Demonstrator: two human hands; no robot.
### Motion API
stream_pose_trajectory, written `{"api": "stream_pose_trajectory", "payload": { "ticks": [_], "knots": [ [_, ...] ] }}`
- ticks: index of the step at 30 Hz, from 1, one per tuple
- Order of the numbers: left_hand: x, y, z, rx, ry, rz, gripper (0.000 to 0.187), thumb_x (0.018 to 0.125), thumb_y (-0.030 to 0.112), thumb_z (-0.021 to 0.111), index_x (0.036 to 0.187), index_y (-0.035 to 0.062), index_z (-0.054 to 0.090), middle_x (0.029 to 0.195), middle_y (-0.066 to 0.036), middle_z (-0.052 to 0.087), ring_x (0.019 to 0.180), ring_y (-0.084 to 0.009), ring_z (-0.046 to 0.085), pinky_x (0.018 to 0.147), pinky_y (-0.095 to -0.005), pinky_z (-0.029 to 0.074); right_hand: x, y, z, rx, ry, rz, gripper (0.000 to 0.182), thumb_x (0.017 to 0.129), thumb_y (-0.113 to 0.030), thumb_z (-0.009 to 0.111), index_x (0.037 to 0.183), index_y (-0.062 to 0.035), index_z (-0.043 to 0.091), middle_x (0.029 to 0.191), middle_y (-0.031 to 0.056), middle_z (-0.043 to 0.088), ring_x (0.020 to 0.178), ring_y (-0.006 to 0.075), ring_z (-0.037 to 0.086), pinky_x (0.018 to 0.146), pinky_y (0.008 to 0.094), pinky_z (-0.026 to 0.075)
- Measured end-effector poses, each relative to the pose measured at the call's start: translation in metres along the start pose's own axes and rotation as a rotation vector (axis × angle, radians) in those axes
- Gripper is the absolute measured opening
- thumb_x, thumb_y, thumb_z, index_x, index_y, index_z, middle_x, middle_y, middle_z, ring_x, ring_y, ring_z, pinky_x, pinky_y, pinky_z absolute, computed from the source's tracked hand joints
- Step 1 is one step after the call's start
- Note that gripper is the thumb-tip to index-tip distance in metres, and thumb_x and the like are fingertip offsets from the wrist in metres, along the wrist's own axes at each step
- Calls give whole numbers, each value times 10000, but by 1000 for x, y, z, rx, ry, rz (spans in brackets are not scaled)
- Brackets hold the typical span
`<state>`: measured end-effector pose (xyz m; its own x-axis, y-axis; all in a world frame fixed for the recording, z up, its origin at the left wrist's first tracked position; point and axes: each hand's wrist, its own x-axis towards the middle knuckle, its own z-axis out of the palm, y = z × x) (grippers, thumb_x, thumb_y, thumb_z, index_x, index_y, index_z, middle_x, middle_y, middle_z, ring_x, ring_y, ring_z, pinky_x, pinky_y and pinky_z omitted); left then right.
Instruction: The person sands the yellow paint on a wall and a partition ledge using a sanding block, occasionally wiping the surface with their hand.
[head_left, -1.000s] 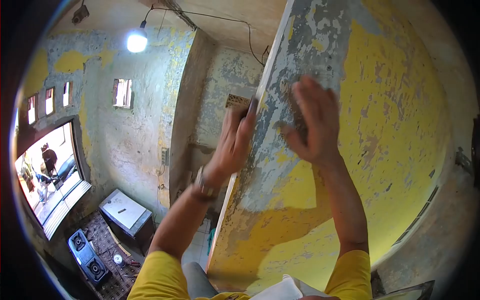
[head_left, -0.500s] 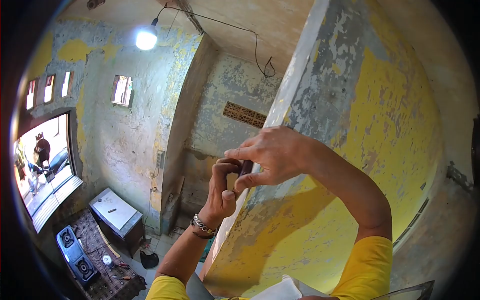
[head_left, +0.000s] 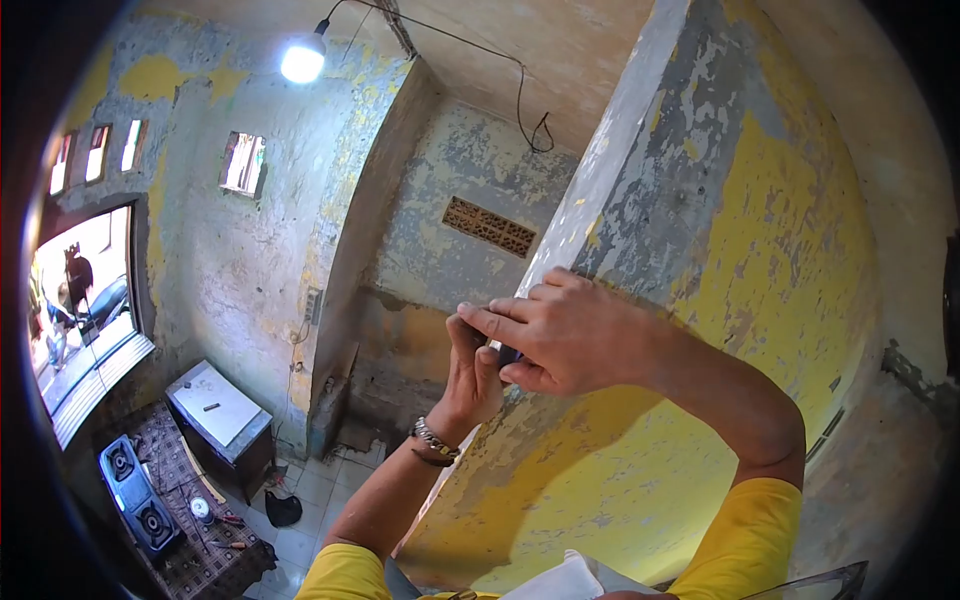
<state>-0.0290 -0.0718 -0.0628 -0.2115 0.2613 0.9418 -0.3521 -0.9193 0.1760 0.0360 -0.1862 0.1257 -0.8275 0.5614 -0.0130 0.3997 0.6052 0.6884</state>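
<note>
My right hand [head_left: 575, 335] reaches across to the edge of the peeling wall [head_left: 640, 190]. Its thumb and fingers are closed on a small dark object [head_left: 508, 356], mostly hidden by the fingers, so its kind does not show. From the left, my left hand [head_left: 468, 378] meets the same object, its thumb and bent fingers closed about the near side. A chain bracelet [head_left: 430, 436] circles my left wrist. Both hands are at the corner where the pale narrow face of the wall meets the yellow side.
A lit bulb [head_left: 302, 62] hangs at upper left. Below stand a two-burner stove [head_left: 140, 495] and a patterned low table [head_left: 205, 550] with tools on it, beside a white-topped cabinet [head_left: 220, 405]. A black bag [head_left: 283, 508] lies on the tiled floor.
Both hands have shifted slightly right in view. The left fingers, which were curled round a gap, are now straighter and closer to the right hand. The view has tilted a little.
</note>
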Motion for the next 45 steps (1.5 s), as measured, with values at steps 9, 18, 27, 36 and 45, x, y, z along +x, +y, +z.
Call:
{"api": "stream_pose_trajectory", "payload": {
  "ticks": [9, 18, 27, 36, 45],
  "knots": [
    [-7, -37, 7, -181, -70, -113, 777, 975, 627, 398, 1419, 13, 224, 1395, -186, 363, 1325, -272, 380, 1111, -436, 330, -4, 6, 11, -180, 22, 16, 459, 870, -328, 687, 1292, -148, 660, 1203, 102, 671, 1024, 303, 635, 1028, 490, 427],
    [-9, -49, -12, -326, -351, -478, 1410, 688, 918, 575, 1593, -27, 50, 1637, -275, 125, 1542, -367, 102, 1237, -474, 112, 4, 39, -6, -403, -15, 92, 279, 965, -302, 526, 933, -160, 764, 958, 83, 718, 1120, 286, 622, 1213, 588, 211],
    [-13, -40, -16, -33, -417, -486, 1351, 617, 782, 703, 1611, 46, 160, 1593, -298, 217, 1498, -446, 217, 1207, -496, 234, 31, 64, -43, -686, -398, 471, 279, 988, -290, 489, 1095, -220, 737, 1286, 65, 669, 1286, 262, 552, 1233, 601, 84],
    [-16, -42, -12, -51, -347, -491, 1322, 619, 751, 724, 1593, 13, 219, 1555, -283, 280, 1475, -415, 264, 1198, -477, 241, 56, 163, -123, -940, -214, 883, 320, 985, -285, 505, 1201, -278, 742, 1319, 60, 667, 1351, 293, 508, 1218, 623, 53],
    [-15, -40, -15, -45, -363, -475, 1328, 612, 769, 723, 1585, 10, 233, 1540, -290, 301, 1462, -431, 285, 1193, -491, 258, 85, 129, -85, -675, -628, 814, 383, 917, -435, 641, 1187, -189, 756, 1338, 42, 660, 1371, 335, 476, 1150, 737, -11]
  ]
}}
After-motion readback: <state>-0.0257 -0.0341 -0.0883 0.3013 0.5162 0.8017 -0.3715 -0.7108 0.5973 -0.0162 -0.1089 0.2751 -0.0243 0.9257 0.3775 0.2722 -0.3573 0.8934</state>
